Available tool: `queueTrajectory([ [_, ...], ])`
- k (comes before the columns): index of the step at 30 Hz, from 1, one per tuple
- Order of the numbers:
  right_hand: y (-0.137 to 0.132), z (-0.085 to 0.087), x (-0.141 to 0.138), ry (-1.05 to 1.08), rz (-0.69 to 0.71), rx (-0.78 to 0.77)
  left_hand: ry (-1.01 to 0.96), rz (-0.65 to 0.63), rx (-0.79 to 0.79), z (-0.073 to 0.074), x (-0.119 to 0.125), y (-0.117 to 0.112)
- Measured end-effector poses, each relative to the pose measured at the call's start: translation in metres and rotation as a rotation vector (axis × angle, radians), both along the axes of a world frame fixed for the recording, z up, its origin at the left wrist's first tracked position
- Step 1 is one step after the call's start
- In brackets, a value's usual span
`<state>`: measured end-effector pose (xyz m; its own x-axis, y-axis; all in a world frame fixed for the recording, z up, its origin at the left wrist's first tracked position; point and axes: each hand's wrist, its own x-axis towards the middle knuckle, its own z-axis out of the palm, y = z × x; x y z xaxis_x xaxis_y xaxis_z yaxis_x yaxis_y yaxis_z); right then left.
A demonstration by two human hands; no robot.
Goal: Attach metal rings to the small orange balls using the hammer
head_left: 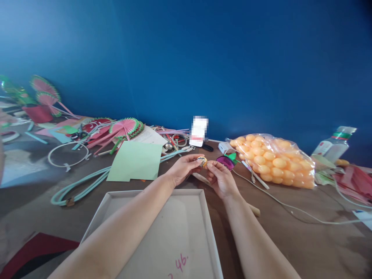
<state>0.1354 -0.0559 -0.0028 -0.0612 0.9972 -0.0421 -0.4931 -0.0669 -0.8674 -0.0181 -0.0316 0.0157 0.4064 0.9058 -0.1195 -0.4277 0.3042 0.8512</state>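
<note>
Above the far edge of a shallow pale box [203,209], my left hand [184,169] is closed around a small round thing [201,161], yellow and silvery. Its exact kind is too small to make out. My right hand [222,180] pinches at the right edge of the same thing, fingertips close to those of my left. Just behind the right hand lies a purple round piece with green leaves [225,162], partly covered by the hand. A wooden stick [254,210] passes beneath my right forearm.
A clear bag of orange balls [273,161] lies at right, near a bottle [334,145] and a white cable [279,201]. Left are green paper [135,161], pale blue tubing [84,186] and pink paper fans [124,127]. A phone [198,131] stands by the blue wall.
</note>
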Motion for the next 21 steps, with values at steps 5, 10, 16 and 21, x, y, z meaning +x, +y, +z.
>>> queueTrajectory([
  [5, -0.001, 0.0004, 0.0001, -0.002, 0.006, 0.008, -0.004, -0.001, 0.003, 0.0002, -0.0002, -0.0003],
  [10, -0.0015, 0.0008, 0.0001, -0.002, 0.01, -0.002, -0.003, 0.001, -0.001, 0.0016, -0.0005, -0.0007],
  [16, -0.0012, 0.0015, -0.0003, -0.02, 0.007, 0.011, -0.002, -0.005, 0.009, -0.0001, -0.0006, 0.0004],
  [21, -0.0013, 0.0013, -0.0002, -0.03, 0.005, 0.015, 0.002, 0.001, 0.014, -0.0007, -0.0002, 0.0002],
])
